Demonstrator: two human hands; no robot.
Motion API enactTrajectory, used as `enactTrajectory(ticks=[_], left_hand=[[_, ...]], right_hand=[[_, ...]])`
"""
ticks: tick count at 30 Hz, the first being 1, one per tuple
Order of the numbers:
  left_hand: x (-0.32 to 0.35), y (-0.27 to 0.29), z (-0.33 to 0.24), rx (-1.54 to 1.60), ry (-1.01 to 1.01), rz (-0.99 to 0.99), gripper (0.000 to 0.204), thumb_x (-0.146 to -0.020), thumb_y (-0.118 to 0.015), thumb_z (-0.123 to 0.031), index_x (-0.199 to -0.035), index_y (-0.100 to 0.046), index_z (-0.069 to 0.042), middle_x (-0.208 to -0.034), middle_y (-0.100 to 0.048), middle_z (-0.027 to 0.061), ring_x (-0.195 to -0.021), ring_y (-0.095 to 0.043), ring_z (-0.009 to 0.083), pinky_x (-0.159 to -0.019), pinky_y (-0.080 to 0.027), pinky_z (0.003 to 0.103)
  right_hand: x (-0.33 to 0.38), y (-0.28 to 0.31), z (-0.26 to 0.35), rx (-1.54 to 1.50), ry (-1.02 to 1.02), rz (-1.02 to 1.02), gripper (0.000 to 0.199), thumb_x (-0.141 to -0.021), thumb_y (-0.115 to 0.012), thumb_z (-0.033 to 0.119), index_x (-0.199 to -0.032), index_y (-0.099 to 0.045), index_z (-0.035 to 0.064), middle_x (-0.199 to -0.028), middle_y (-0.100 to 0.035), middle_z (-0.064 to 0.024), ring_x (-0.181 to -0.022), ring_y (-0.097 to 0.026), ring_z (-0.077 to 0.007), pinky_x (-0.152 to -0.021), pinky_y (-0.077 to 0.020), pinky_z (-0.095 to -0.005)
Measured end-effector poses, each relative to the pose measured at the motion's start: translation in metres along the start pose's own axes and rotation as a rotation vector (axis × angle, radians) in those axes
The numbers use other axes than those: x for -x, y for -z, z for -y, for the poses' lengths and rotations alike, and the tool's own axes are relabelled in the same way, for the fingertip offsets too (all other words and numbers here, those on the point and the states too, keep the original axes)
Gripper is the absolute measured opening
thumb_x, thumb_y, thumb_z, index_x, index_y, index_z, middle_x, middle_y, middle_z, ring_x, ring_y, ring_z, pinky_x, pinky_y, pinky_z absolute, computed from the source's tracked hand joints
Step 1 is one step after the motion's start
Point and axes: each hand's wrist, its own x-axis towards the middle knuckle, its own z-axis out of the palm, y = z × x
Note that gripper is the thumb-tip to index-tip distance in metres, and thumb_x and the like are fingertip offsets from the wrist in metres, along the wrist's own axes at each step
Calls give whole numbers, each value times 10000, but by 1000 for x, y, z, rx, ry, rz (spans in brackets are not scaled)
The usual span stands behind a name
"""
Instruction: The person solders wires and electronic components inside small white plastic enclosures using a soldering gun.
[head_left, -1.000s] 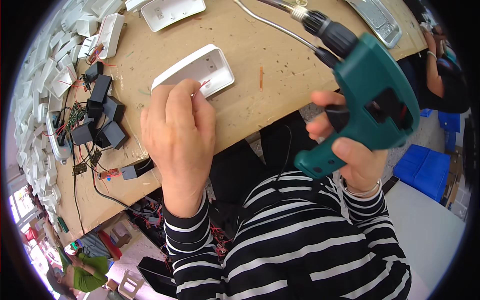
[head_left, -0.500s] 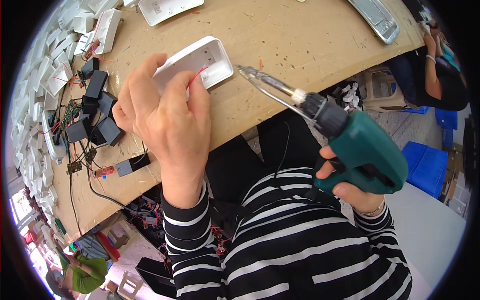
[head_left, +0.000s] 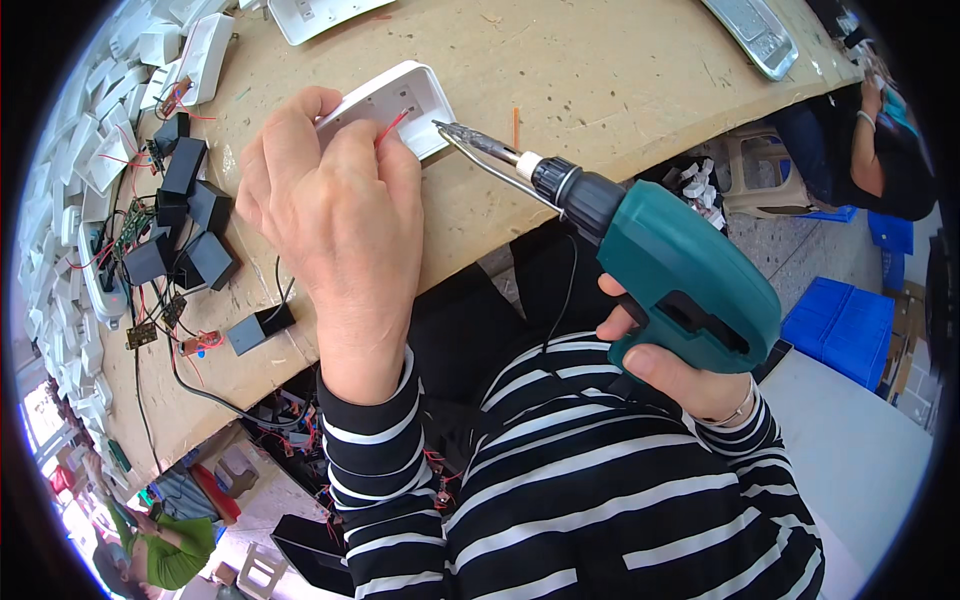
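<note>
left hand (head_left: 335, 215): lying over the near end of the white plastic housing (head_left: 395, 105) in the upper centre of the frame, fingers (head_left: 290, 130) curling down on its edge, pinning it to the bench (head_left: 560, 90)
housing: lying flat, long axis running lower left to upper right; a thin red wire (head_left: 392, 125) crossing its face
right hand (head_left: 680, 375): at right centre, fingers wrapping tight around the grip of the teal electric screwdriver (head_left: 680, 285)
screwdriver: pointing to the upper left, bit tip (head_left: 440, 126) sitting just beside the housing's right edge
bench: bare brown board, scuffed; black adapter boxes (head_left: 190, 220) and small circuit boards at left, white housings piling along the left rim
room: blue crates (head_left: 845, 325) on the floor at right
</note>
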Motion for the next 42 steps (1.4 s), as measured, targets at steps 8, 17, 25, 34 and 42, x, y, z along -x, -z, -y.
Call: enactTrajectory(ticks=[8, 17, 25, 34, 42], left_hand=[[-3, 3, 1, -8, 16, 66, 83, -702, -649, -73, -755, -703, -37, -1045, -588, 70, -978, -512, 285, -821, -389, 405], [-4, 3, 1, 15, 19, 79, 88, -708, -652, -73, -766, -706, -36, -1051, -587, 73, -989, -506, 286, -804, -395, 407], [-5, 4, 2, 3, 4, 62, 89, -703, -654, -71, -765, -708, -35, -1036, -592, 72, -973, -514, 284, -797, -397, 402], [-5, 4, 1, 4, -3, 60, 81, -701, -652, -55, -757, -700, -23, -1029, -590, 75, -962, -518, 283, -795, -402, 398], [-5, 3, 2, -4, -10, 56, 80, -695, -654, -51, -755, -698, -22, -1035, -588, 77, -960, -520, 285, -794, -403, 401]], right_hand=[[-10, -6, 6, 5, -43, -42, 635, -808, -685, 30, -1367, -385, 0, -1198, -578, -202, -906, -641, -209, -791, -529, -318], [-18, -10, 9, 24, -52, -53, 601, -816, -685, 40, -1349, -411, 4, -1171, -592, -181, -870, -637, -181, -755, -525, -291], [-25, -8, 11, 134, -57, -11, 574, -802, -698, 40, -1315, -442, 6, -1136, -599, -168, -822, -632, -165, -718, -529, -273], [-27, -10, 16, 174, -91, -43, 543, -793, -697, 18, -1283, -464, -1, -1059, -606, -134, -797, -620, -145, -700, -522, -258], [-28, -3, 21, 308, -87, 37, 408, -793, -699, 9, -1169, -541, -7, -1001, -611, -102, -785, -610, -125, -704, -520, -256]])
